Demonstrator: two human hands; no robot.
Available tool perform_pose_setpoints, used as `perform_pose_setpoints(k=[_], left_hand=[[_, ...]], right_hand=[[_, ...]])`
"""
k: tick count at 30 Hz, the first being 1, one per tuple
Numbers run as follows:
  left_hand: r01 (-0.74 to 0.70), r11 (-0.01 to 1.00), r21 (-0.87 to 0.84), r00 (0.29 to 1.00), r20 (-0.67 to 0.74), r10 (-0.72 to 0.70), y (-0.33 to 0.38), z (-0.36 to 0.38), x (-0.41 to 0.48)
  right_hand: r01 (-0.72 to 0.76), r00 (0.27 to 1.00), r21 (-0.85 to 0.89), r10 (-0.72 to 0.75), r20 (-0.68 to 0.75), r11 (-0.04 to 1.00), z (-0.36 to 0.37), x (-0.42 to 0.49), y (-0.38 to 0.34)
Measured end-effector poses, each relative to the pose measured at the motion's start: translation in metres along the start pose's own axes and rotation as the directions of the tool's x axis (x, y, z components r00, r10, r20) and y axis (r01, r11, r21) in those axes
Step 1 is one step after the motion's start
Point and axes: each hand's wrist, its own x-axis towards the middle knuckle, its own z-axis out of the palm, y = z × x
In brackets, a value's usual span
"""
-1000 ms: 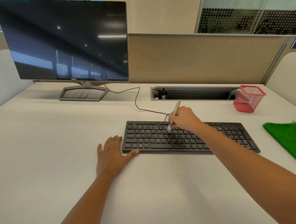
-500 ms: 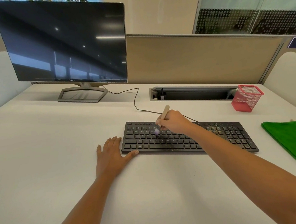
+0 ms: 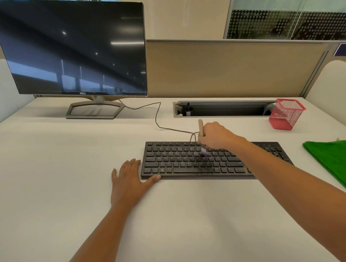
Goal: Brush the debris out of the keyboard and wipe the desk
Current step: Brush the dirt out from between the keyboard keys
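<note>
Keyboard [image 3: 190, 160], black, full-size, lying flat near the middle of the white desk [image 3: 69, 179], its cable [image 3: 158, 115] running back toward the monitor [image 3: 74, 47]; we note pale specks of debris on the keys at its right end. Right hand [image 3: 215, 137]: fingers closed around a small brush [image 3: 201, 129] with a light wooden handle, the handle rising behind the knuckles, the pale bristles down on the keys of the middle rows. Left hand [image 3: 128, 181]: open, fingers spread and flat on the desk, gripping nothing, set just beside the keyboard's left end with the thumb touching the front left corner. Green cloth [image 3: 338, 164]: lying on the desk to the right of the keyboard, well apart from both hands. Red mesh pen cup [image 3: 285, 113]: standing behind the keyboard's right end, beside the cable tray slot [image 3: 223, 108] in the desk. Monitor: dark screen, on its stand at the far left.
</note>
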Motion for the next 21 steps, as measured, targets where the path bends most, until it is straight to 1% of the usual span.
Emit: perform_pose_setpoints(k=[3, 6, 9, 10, 13, 14, 16, 21], left_hand=[[0.001, 1.000, -0.001, 1.000, -0.009, -0.001, 0.001, -0.001, -0.001], [-0.001, 1.000, -0.006, 1.000, -0.020, 0.001, 0.002, -0.001, -0.001], [0.004, 1.000, 0.000, 1.000, -0.013, -0.004, 0.002, -0.001, -0.001], [0.004, 1.000, 0.003, 1.000, -0.013, -0.004, 0.002, -0.001, -0.001], [0.003, 1.000, -0.001, 1.000, -0.013, -0.003, 0.001, 0.000, 0.000], [0.003, 1.000, -0.002, 1.000, -0.012, -0.003, 0.001, 0.001, 0.000], [0.003, 1.000, -0.004, 1.000, -0.008, -0.003, 0.001, 0.001, 0.000], [-0.005, 1.000, 0.005, 1.000, -0.015, 0.005, 0.000, 0.001, -0.001]], right_hand=[[-0.004, 1.000, 0.105, 0.002, 0.021, 0.994, 0.012, -0.003, 0.004], [-0.025, 0.996, 0.135, 0.014, 0.084, 0.990, 0.018, -0.007, 0.007], [-0.074, 0.990, 0.207, 0.047, 0.134, 0.975, 0.015, -0.007, 0.009], [-0.088, 0.992, 0.235, 0.064, 0.110, 0.968, 0.013, -0.005, 0.010], [-0.091, 0.993, 0.324, 0.112, -0.046, 0.942, 0.011, 0.000, 0.014], [-0.083, 0.990, 0.330, 0.115, -0.079, 0.940, 0.013, 0.000, 0.015], [-0.065, 0.993, 0.296, 0.093, -0.079, 0.953, 0.017, -0.003, 0.014], [-0.017, 0.999, 0.255, 0.007, 0.039, 0.967, 0.022, -0.005, 0.009]])
